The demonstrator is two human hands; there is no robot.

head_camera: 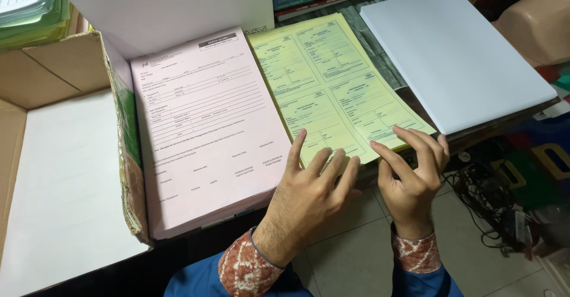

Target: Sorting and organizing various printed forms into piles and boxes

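The left hand (312,184) lies open, fingers spread flat over the near edge of the yellow form stack (335,83), while the right hand (412,163) curls its fingertips loosely at that stack's near right corner, gripping nothing that can be made out. The yellow sheets carry four printed boxed panels and lie on the table between a pink form stack (208,125) and a plain white paper stack (457,53). An open cardboard box (59,65) holding white sheets sits left of the pink forms.

Yellow printed forms (332,83) lie flat between pink and white stacks.
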